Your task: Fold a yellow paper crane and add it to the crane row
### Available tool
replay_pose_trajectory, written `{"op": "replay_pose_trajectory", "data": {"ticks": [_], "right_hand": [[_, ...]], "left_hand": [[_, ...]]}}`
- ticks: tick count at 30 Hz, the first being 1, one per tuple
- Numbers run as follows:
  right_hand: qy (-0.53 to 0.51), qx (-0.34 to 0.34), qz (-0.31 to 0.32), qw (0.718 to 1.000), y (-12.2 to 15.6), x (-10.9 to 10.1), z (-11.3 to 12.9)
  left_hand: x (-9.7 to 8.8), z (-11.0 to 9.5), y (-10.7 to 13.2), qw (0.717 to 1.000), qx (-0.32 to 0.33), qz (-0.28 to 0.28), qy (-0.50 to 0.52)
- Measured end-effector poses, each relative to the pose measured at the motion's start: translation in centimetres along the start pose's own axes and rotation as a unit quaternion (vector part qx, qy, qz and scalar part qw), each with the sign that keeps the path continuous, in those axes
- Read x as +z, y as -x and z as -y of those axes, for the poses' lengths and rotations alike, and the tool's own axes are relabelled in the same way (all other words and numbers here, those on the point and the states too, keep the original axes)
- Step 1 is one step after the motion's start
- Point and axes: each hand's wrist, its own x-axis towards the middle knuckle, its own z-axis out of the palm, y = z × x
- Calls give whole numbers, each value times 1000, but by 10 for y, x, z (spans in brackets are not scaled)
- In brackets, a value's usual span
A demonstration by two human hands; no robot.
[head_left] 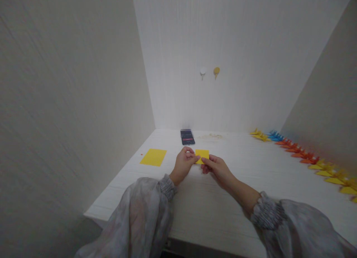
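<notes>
A small yellow square of folded paper is held between both hands above the middle of the table. My left hand pinches its left side, with the thumb on the front face. On the other side, my right hand grips the lower right part, its thumb lying on the paper and the fingers curled behind. Over to the left, a larger yellow paper sheet lies flat on the white table; neither hand touches it.
Behind the hands a dark folding phone stands half-unfolded. Along the right runs a row of folded paper cranes in yellow, blue and orange-red. Two hooks, one white and one yellow, are on the back wall. A tall panel borders the left side.
</notes>
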Motion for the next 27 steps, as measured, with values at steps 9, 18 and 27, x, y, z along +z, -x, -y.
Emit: {"op": "replay_pose_trajectory", "data": {"ticks": [9, 18, 27], "right_hand": [[-25, 10, 30, 999, -1, -4, -2], [-34, 23, -5, 999, 0, -4, 3], [-13, -2, -2, 1000, -1, -6, -1]], "left_hand": [[0, -4, 0, 999, -28, -36, 5], [-1, -5, -2, 997, -32, -67, 11], [-1, -4, -2, 997, -37, -69, 22]]}}
